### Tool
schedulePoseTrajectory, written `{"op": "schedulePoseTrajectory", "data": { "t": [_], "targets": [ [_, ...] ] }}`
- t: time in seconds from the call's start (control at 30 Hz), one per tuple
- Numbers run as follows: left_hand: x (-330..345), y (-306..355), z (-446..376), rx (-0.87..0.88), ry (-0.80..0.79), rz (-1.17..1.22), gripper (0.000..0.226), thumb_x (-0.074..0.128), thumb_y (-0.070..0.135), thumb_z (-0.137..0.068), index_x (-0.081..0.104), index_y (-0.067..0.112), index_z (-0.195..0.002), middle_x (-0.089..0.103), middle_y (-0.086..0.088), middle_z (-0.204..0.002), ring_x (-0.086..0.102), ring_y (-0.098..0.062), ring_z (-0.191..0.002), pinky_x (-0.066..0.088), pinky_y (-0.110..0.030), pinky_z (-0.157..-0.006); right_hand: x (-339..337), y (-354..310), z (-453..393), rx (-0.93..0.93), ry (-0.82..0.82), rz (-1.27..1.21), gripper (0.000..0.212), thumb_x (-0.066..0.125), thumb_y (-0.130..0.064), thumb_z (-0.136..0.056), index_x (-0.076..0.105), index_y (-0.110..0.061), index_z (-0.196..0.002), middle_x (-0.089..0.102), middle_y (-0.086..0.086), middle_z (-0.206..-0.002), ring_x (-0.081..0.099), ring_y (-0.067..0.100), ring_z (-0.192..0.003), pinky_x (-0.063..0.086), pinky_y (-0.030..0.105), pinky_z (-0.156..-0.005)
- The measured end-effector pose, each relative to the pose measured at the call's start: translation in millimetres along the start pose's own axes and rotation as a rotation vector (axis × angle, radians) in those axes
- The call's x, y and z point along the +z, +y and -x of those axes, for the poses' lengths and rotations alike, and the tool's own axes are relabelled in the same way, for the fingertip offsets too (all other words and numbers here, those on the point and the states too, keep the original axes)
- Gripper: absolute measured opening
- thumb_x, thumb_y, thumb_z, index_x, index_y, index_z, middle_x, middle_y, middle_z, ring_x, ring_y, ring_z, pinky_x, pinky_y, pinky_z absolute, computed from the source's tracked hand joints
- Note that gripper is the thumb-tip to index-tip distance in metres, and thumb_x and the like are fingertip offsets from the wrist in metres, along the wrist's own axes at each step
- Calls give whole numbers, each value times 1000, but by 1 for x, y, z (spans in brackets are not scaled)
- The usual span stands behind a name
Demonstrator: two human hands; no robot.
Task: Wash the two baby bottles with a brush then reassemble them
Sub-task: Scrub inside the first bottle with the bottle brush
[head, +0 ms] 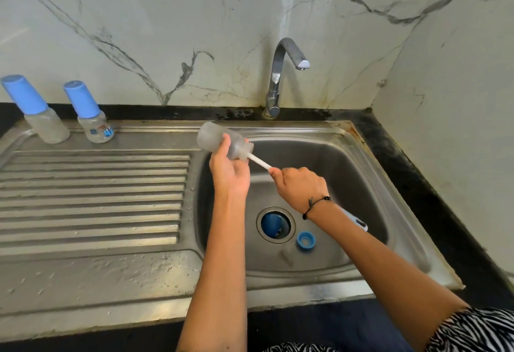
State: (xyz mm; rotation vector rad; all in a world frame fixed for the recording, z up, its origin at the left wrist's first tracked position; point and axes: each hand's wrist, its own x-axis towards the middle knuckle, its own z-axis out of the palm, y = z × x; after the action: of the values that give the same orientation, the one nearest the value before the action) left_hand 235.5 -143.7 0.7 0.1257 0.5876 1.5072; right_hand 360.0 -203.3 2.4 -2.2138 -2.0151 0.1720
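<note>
My left hand (228, 169) grips a clear, uncapped baby bottle (212, 136) held on its side over the sink's left edge, mouth toward the right. My right hand (300, 186) grips the white handle of a bottle brush (260, 161) whose bristle head is inside the bottle's neck. A blue cap (273, 225) lies in the drain opening, and a blue screw ring (306, 241) lies on the basin floor beside it. Two more bottles with blue caps stand at the back left of the drainboard, one (41, 120) further left than the other (93, 120).
The steel sink basin (361, 173) sits right of the ribbed drainboard (91, 198). A chrome tap (281, 73) rises behind the basin with no water running. Marble walls close the back and right. The brush handle's blue-grey end (358, 222) pokes out under my right forearm.
</note>
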Motion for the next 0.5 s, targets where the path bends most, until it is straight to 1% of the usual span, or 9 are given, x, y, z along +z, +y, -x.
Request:
{"op": "schedulePoseTrajectory", "data": {
  "t": [0.07, 0.1, 0.13, 0.2, 0.27, 0.33, 0.37, 0.43, 0.5],
  "targets": [
    [0, 6, 0, 57, -51, 8, 12, 54, 14, -95, 60, 6, -101, 60, -6, -91, 60, -21, -94, 41, -43, -106, 5, 3, 5, -25, -16, -134, 53, 21, -54, -98, 39, -18, -63, 47, -1, -65, 49, 23, -69, 38, 32, -60],
    [0, 9, 1, 68, -70, 10, 10, 54, 16, -95, 60, 8, -92, 61, -6, -87, 61, -22, -95, 39, -42, -109, 6, 4, 10, -49, -23, -181, 54, 22, -53, -98, 36, -19, -59, 43, -3, -60, 46, 22, -66, 36, 32, -60],
    [-1, 11, 1, 61, -71, 15, 12, 55, 18, -94, 59, 8, -89, 62, -7, -88, 62, -22, -95, 40, -40, -108, 6, 5, 15, -69, -31, -208, 53, 23, -53, -98, 33, -20, -57, 40, -4, -58, 43, 21, -64, 34, 31, -60],
    [-2, 13, 5, 21, -83, 42, 17, 56, 21, -94, 56, 6, -103, 63, -11, -96, 67, -25, -91, 49, -39, -98, 8, 6, 22, -83, -58, -208, 53, 23, -53, -97, 32, -20, -57, 39, -6, -58, 41, 20, -63, 33, 31, -60],
    [-6, 11, 5, -6, -99, 82, 38, 62, 24, -89, 48, 8, -121, 64, -11, -91, 67, -22, -76, 56, -36, -78, 11, 7, 23, -72, -80, -123, 53, 21, -54, -97, 34, -21, -58, 41, -6, -61, 46, 21, -67, 36, 31, -61],
    [-10, 10, 2, -17, -57, 71, 43, 66, 24, -85, 46, 14, -122, 61, -10, -82, 58, -18, -62, 52, -30, -61, 13, 7, 19, -63, -80, -5, 54, 18, -55, -97, 41, -21, -63, 47, -5, -66, 52, 22, -72, 40, 31, -61],
    [-10, 8, 1, -12, -34, 36, 41, 66, 23, -86, 46, 16, -121, 59, -10, -81, 56, -17, -60, 50, -29, -60, 13, 9, 17, -56, -68, 38, 54, 16, -56, -97, 47, -21, -69, 51, -3, -70, 55, 24, -74, 41, 31, -61],
    [-8, 7, 1, 13, -16, -40, 39, 62, 21, -90, 44, 16, -125, 58, -9, -87, 57, -18, -65, 52, -31, -65, 15, 11, 13, -30, -45, 71, 56, 15, -56, -97, 56, -22, -81, 56, -1, -76, 59, 26, -78, 43, 31, -61],
    [-8, 6, 0, 45, -34, -88, 33, 60, 12, -91, 45, 15, -120, 57, -8, -97, 60, -20, -75, 53, -33, -74, 15, 9, 12, -2, -39, 48, 53, 15, -56, -97, 52, -22, -79, 57, 0, -79, 58, 26, -78, 42, 31, -62]
  ]
}}
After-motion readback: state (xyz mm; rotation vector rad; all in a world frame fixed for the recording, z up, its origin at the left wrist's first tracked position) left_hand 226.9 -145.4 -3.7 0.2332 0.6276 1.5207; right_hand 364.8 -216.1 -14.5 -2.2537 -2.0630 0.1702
